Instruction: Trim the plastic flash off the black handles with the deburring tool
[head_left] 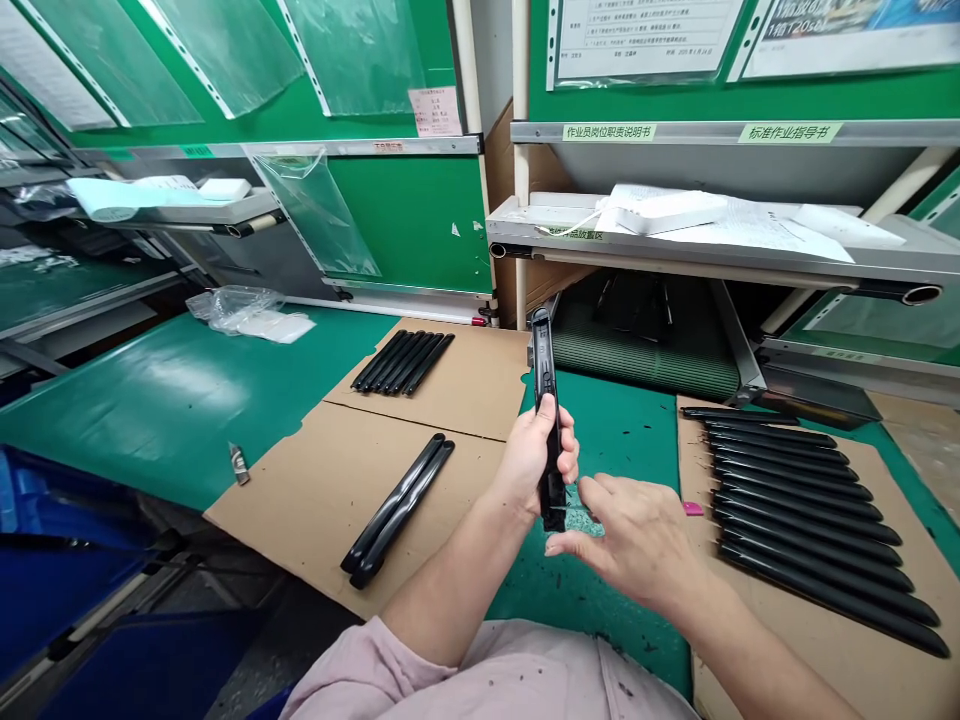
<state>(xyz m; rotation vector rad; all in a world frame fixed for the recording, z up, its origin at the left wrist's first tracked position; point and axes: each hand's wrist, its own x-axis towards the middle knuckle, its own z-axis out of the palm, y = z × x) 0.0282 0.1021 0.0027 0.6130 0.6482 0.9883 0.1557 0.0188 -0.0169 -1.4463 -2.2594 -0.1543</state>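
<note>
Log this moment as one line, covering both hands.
left hand: grips black bar upright | right hand: open, beside bar's lower end | nearby: row of black bars on cardboard sheet

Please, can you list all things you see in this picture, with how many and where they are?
black plastic bar: 1, black, upright in left hand
bar row: about 10 bars, black, on right cardboard
bar group: about 6 bars, black, on far cardboard
bar pair: 2 bars, black, on near cardboard
cardboard sheets: 3, brown, on workbench
bench mat: 1, green, under cardboard
small blade: 1, silver and dark, on mat
plastic bag: 1, clear, on mat
pink tag: 1, pink, on mat
papers: several, white, on right shelf
bin: 1, blue, lower left
left hand: 1, around bar
right hand: 1, open, beside bar
</note>
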